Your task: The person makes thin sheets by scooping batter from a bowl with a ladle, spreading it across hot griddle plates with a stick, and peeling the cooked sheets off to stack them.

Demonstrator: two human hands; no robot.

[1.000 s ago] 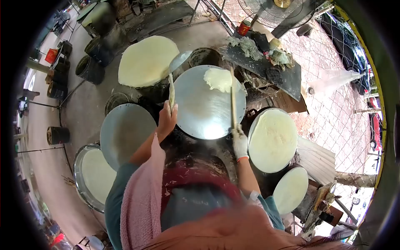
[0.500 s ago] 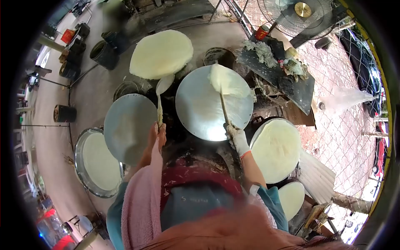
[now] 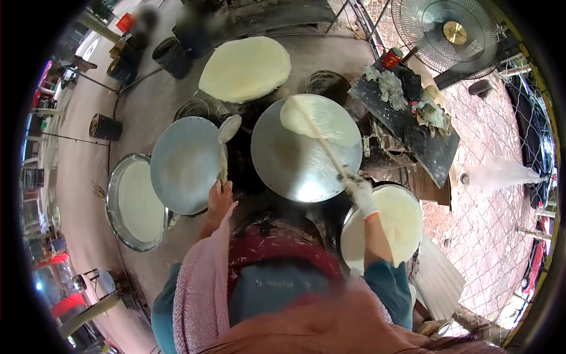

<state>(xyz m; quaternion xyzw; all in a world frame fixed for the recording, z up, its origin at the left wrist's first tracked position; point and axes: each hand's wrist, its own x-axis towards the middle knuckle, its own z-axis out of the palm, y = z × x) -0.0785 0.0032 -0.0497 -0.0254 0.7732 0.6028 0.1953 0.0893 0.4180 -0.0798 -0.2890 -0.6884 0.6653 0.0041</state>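
My left hand [image 3: 220, 197] is closed round the handle of a ladle [image 3: 229, 128], whose bowl is beside the right edge of a bare round pan [image 3: 186, 165]. In a white glove, my right hand [image 3: 358, 192] grips a long stick [image 3: 321, 137]. The stick slants over the middle round pan [image 3: 277, 153], its far end at a patch of pale batter [image 3: 333, 121] on the pan's upper part. A pan covered with a pale sheet [image 3: 392, 221] lies under and beside my right wrist. At the far left a metal basin [image 3: 110, 203] holds pale batter.
A large pale sheet [image 3: 244, 68] lies beyond the pans. At upper right, a dark board [image 3: 433, 147] bears a red can [image 3: 391, 58] and crumpled plastic, near a fan [image 3: 454, 32]. Dark buckets [image 3: 171, 57] stand at upper left. A wire fence runs along the right.
The batter patch has spread wider across the middle pan. My right hand has swung to the right with the stick. The ladle has moved back toward the left pan. The view has shifted.
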